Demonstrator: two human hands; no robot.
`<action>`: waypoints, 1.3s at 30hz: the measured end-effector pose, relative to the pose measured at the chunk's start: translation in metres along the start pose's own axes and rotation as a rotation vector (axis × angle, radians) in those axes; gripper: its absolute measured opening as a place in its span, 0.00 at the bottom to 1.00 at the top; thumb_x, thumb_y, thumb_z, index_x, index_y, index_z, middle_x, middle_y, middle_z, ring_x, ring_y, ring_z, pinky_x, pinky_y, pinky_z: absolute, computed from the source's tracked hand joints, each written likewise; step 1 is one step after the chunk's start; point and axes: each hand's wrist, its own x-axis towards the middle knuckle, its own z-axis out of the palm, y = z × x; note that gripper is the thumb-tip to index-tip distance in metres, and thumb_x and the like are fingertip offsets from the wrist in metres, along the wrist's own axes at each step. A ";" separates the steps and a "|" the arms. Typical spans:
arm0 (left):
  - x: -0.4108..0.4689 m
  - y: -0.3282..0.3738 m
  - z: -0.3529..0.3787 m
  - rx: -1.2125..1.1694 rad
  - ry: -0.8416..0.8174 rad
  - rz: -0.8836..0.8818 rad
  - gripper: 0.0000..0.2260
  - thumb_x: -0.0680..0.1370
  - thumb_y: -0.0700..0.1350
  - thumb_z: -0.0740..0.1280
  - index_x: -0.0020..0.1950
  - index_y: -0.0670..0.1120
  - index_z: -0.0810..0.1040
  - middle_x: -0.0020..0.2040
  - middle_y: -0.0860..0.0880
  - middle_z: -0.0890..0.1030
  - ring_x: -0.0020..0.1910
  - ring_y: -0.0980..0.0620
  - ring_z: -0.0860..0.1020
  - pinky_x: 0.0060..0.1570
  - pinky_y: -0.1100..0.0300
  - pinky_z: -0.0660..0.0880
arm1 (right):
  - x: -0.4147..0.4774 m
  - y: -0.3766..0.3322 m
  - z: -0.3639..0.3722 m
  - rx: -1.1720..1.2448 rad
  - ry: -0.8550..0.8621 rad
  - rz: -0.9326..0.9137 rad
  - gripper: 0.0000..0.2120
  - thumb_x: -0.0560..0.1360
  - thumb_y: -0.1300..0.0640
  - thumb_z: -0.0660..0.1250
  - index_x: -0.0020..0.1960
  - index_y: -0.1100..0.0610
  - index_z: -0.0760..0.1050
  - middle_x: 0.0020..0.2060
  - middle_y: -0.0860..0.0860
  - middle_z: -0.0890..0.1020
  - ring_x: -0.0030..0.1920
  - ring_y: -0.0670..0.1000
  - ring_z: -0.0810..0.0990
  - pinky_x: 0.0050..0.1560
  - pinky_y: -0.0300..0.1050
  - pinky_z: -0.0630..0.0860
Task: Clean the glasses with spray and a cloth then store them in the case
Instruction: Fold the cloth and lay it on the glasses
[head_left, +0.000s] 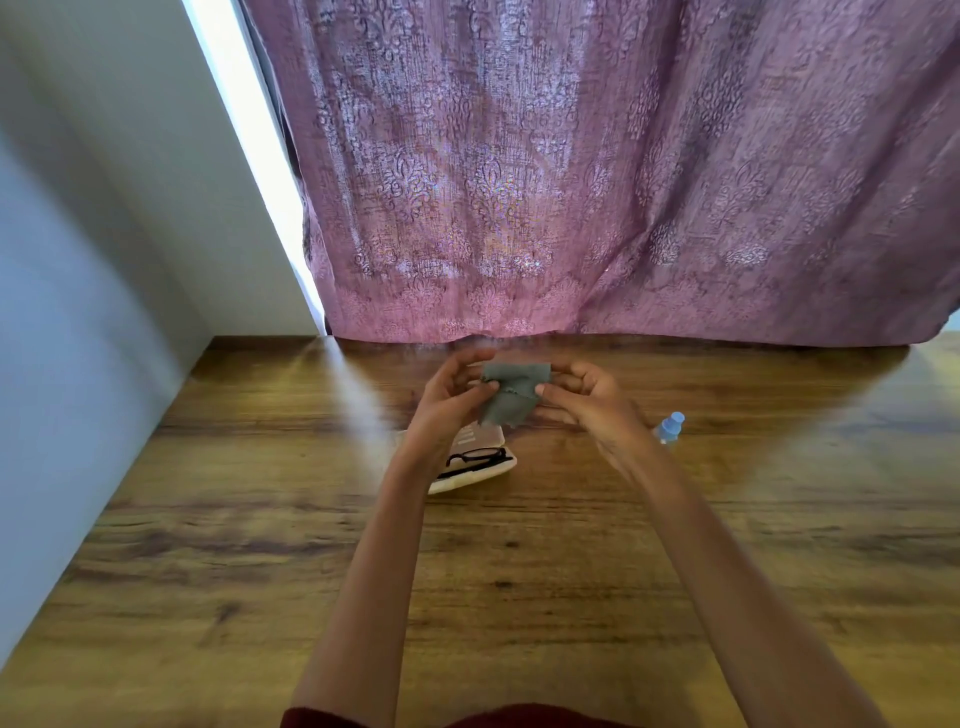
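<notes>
Where the glasses (475, 459) lie: in the open case (496, 472), black frame, one end hidden behind a wrist.
Case: the cream lower shell lies flat on the table (519, 571), and the lid stands open behind the glasses; the same wrist covers its left part.
Cloth (511, 389): grey and small, held in the air above the case between the left hand (447, 400) and the right hand (587, 397); its lower corner hangs toward the lid.
Left hand: thumb and curled fingers pinch the left edge of the cloth.
Right hand: thumb and forefinger pinch the right edge; the other fingers are curled below, close together.
Bottle (670, 427): pale blue, stands on the table just beside the right wrist, partly hidden by it, apart from the case.
Table: brown wood grain, reaches to the curtain (571, 182).
Curtain: pink-purple with a pattern, hangs down to the far edge of the table.
Wall (104, 208): white, on the left, with a bright strip of light beside the curtain.
Sleeve (332, 719): dark red, at the bottom edge.
</notes>
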 end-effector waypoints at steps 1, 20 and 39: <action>0.000 0.001 0.000 0.003 0.009 -0.010 0.15 0.75 0.35 0.68 0.58 0.49 0.78 0.46 0.53 0.83 0.48 0.53 0.81 0.46 0.59 0.80 | 0.000 0.000 -0.001 -0.012 0.001 0.004 0.12 0.73 0.70 0.68 0.56 0.62 0.76 0.46 0.58 0.83 0.45 0.51 0.85 0.43 0.41 0.82; -0.003 0.008 0.008 0.006 0.043 -0.084 0.09 0.79 0.35 0.62 0.55 0.45 0.78 0.51 0.46 0.81 0.50 0.50 0.80 0.47 0.59 0.80 | 0.000 -0.008 0.005 -0.328 -0.045 -0.362 0.13 0.76 0.74 0.61 0.53 0.59 0.77 0.45 0.51 0.82 0.43 0.42 0.83 0.42 0.36 0.80; -0.006 0.017 0.007 0.058 -0.002 0.073 0.14 0.79 0.38 0.61 0.46 0.54 0.82 0.42 0.55 0.83 0.43 0.58 0.80 0.44 0.66 0.77 | -0.004 -0.020 0.002 -0.562 -0.029 -0.515 0.17 0.70 0.73 0.68 0.48 0.53 0.79 0.46 0.47 0.83 0.51 0.46 0.82 0.56 0.40 0.77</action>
